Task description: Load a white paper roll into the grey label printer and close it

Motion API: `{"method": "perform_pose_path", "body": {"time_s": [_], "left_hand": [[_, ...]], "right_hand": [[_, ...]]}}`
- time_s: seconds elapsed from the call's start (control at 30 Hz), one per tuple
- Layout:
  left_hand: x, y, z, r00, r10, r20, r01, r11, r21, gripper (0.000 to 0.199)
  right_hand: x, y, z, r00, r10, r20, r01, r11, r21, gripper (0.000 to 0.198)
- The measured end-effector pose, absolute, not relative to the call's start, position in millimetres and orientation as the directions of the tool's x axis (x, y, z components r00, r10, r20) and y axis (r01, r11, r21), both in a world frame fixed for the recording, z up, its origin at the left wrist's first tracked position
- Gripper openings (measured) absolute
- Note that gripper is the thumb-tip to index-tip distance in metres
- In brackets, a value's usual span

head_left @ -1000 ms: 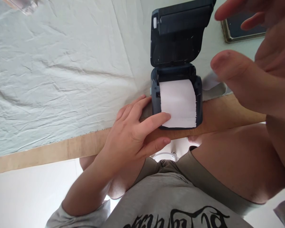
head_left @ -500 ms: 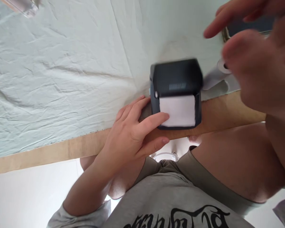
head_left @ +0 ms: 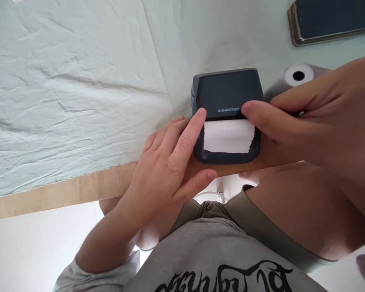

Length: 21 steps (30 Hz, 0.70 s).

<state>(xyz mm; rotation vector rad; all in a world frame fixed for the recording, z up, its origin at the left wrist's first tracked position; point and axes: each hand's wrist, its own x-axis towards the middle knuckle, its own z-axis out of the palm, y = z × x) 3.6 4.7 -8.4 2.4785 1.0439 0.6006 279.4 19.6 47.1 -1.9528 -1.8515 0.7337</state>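
Note:
A black label printer marked NIIMBOT stands at the table's front edge, its lid down. A strip of white paper with a ragged edge sticks out from under the lid over the front. My left hand lies along the printer's left side, fingers stretched, the index fingertip on the lid's front left corner and the thumb apart. My right hand is on the printer's right side, thumb pressing the lid's front right corner; its other fingers are partly hidden.
A white paper roll with a black core lies to the right, partly behind my right hand. A dark phone rests at the far right. Pale green cloth covers the table, with a bare wooden edge in front.
My right hand has come down from the upper right onto the printer. The lid, tilted and blurred before, now lies flat. My left index finger moved from the paper to the lid's corner.

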Motion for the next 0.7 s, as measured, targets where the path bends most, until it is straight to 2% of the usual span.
{"method": "perform_pose_path", "body": {"time_s": [0.07, 0.2, 0.33, 0.43, 0.53, 0.63, 0.7], "left_hand": [[2.2, 7.5, -6.4, 0.644, 0.737, 0.205, 0.578, -0.645, 0.499, 0.089], [1.8, 9.5, -3.5, 0.637, 0.747, 0.189, 0.59, -0.631, 0.504, 0.086], [4.3, 6.9, -1.8, 0.611, 0.769, 0.191, 0.591, -0.603, 0.536, 0.08], [6.5, 5.0, -0.4, 0.585, 0.782, 0.212, 0.597, -0.593, 0.54, 0.075], [9.6, 5.4, 2.2, 0.576, 0.789, 0.212, 0.611, -0.588, 0.53, 0.07], [14.0, 7.5, 5.0, 0.572, 0.798, 0.189, 0.634, -0.577, 0.516, 0.065], [17.3, 8.1, 5.9, 0.553, 0.812, 0.187, 0.66, -0.564, 0.497, 0.063]], "right_hand": [[275.7, 26.6, 49.5, 0.025, 0.982, -0.189, 0.828, -0.127, -0.547, 0.083], [272.8, 39.6, 58.3, 0.125, 0.893, -0.433, 0.858, -0.317, -0.404, 0.078], [270.9, 45.0, 62.5, 0.108, 0.85, -0.516, 0.894, -0.31, -0.324, 0.098], [276.0, 44.6, 57.6, 0.055, 0.813, -0.58, 0.931, -0.252, -0.264, 0.105], [287.8, 42.5, 47.0, -0.095, 0.834, -0.543, 0.94, -0.104, -0.325, 0.106], [297.3, 39.5, 35.8, -0.255, 0.862, -0.438, 0.924, 0.083, -0.374, 0.091], [299.3, 37.1, 31.1, -0.301, 0.881, -0.366, 0.914, 0.157, -0.373, 0.081]]}}
